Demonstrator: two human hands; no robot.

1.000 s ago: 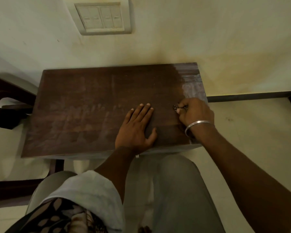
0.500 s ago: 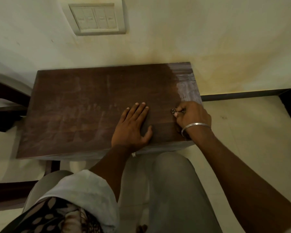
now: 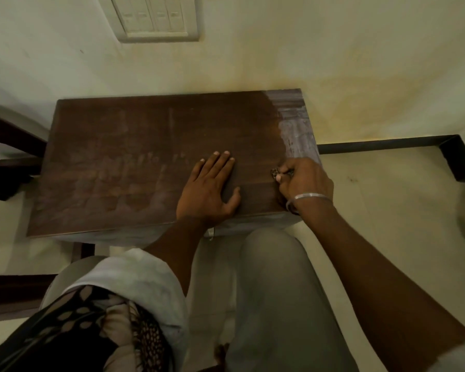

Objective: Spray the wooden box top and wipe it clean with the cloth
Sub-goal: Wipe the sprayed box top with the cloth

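Observation:
The dark wooden box top [image 3: 145,162] fills the middle of the view, with pale dusty smears across its left half and a whitish patch at its far right corner. My left hand [image 3: 208,190] lies flat on the wood near the front edge, fingers together. My right hand [image 3: 304,181], with a metal bangle on the wrist, is clenched at the box's right front corner around a small patterned cloth [image 3: 274,172]. Only a scrap of that cloth shows past my fingers. No spray bottle is in view.
The box stands against a cream wall with a switch panel [image 3: 156,17] above it. Dark wooden furniture [image 3: 8,162] sits to the left. A black skirting strip [image 3: 387,146] runs along the floor at the right. My knees are just below the front edge.
My right hand has slid slightly toward the box's front right corner with the cloth. The left hand stays pressed flat. The camera has shifted a little.

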